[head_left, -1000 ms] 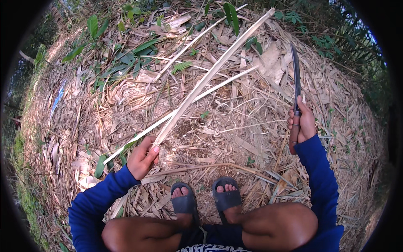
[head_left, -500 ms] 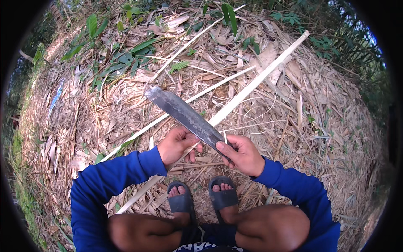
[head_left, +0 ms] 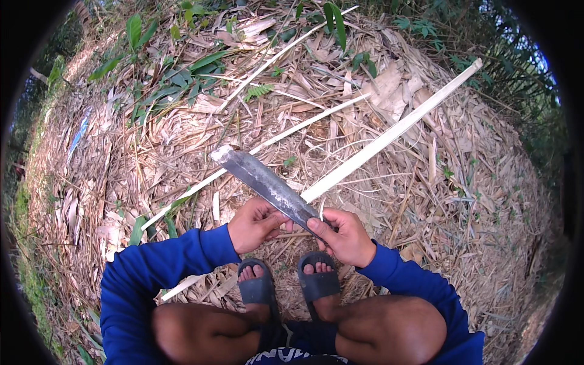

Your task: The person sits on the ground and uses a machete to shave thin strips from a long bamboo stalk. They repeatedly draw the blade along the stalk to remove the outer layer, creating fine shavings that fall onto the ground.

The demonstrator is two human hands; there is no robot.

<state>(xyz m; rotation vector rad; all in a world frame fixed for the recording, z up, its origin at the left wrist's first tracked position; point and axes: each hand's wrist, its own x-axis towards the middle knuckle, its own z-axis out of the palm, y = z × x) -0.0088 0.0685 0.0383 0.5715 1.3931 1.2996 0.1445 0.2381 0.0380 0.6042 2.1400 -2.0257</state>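
My right hand (head_left: 348, 237) grips a dark machete (head_left: 261, 179) at its near end, the thumb lying on the metal. The broad, worn blade slants up to the left, its blunt tip pale. Beneath the blade runs a long pale bamboo strip (head_left: 392, 134), reaching far to the upper right. My left hand (head_left: 255, 226) is closed on the strip, close beside the blade; fingers and blade hide that stretch of it. A thin curled shaving stands up by my right fingers.
A thinner pale strip (head_left: 310, 121) lies slantwise beyond the blade, and another strip (head_left: 286, 52) farther off. Dry leaves and shavings (head_left: 426, 243) cover the ground. Green plants (head_left: 137, 36) grow at the far left. My sandalled feet (head_left: 319, 283) are just below my hands.
The strip's far end has swung right and slightly nearer. Blade tip and left hand have dropped a little toward me; my right hand has shifted slightly left.
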